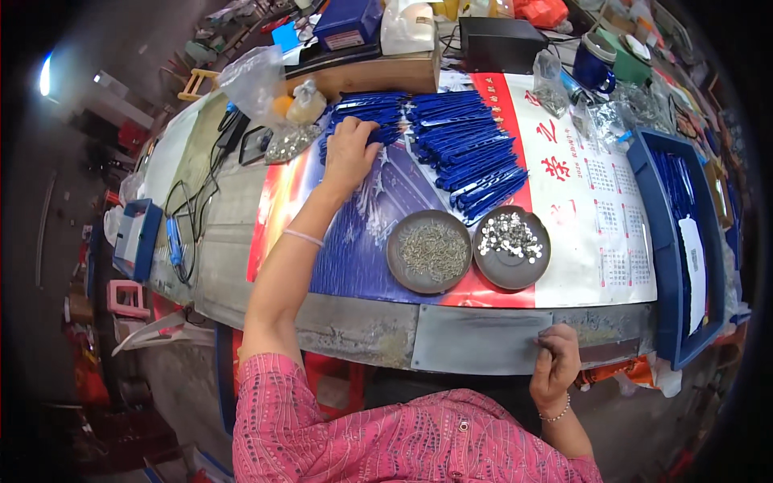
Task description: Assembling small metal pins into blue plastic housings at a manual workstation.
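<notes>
My left hand (352, 153) is stretched out over the far-left pile of slim blue strips (366, 103), touching them. Its thumb and forefinger stand apart, and no strip is plainly gripped. Beside that pile, to the right, a fan of similar long, shiny blue pieces (467, 149) lies on the poster. My right hand (557, 358) is at the table's near edge, beside a flat grey plate (483, 342). Its fingers are curled with the tips pressed together, and whatever is in them is hidden. Between the hands sit a round dish of small metal pins (435, 251) and a dish of small silvery-white discs (510, 241).
A blue bin (662, 249) with blue pieces stands at the right edge. At the back are a wooden block (362, 74), a black box (501, 44) and a dark blue mug (594, 63). Clear plastic bags (291, 143) and a blue-handled corded tool (174, 241) lie left.
</notes>
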A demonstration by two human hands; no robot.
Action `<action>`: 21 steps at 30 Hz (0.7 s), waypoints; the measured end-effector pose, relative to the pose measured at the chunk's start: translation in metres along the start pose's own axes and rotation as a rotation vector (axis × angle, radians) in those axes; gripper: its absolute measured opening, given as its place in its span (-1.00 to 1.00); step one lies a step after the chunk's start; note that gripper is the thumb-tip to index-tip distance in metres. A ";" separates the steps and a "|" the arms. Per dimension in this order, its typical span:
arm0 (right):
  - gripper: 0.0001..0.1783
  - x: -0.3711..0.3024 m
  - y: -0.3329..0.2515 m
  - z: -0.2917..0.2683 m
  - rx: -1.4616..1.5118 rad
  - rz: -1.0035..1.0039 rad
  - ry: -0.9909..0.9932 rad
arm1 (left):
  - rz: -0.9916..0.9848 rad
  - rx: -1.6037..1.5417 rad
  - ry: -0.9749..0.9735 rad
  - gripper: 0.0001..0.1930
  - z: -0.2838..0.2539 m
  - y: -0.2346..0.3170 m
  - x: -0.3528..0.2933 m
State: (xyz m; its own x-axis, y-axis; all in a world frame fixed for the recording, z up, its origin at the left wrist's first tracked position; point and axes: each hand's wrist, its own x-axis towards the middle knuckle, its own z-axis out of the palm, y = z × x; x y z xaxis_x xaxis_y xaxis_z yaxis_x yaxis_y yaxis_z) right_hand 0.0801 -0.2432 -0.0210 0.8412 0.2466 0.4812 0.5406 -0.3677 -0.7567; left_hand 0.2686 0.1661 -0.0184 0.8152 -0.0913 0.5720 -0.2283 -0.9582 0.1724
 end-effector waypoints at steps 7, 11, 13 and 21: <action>-0.88 0.003 0.001 0.003 -0.054 -0.032 -0.006 | 0.045 0.023 -0.065 -0.76 0.011 -0.011 0.008; -0.89 0.002 0.001 0.004 -0.079 -0.002 0.000 | 0.060 0.032 -0.074 -0.77 0.012 -0.007 0.008; -0.89 0.002 0.000 0.004 -0.089 0.002 0.003 | 0.062 0.019 -0.055 -0.77 0.011 -0.006 0.006; -0.90 0.004 -0.002 0.005 -0.136 -0.053 0.007 | -0.004 -0.165 0.126 -0.85 -0.024 0.012 -0.007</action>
State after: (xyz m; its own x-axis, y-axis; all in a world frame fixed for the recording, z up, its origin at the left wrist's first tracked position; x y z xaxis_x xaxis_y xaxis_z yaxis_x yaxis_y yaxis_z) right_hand 0.0823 -0.2366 -0.0194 0.8113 0.2629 0.5222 0.5802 -0.4730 -0.6631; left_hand 0.2472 0.1614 -0.0008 0.7454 -0.0429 0.6652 -0.3177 -0.9001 0.2980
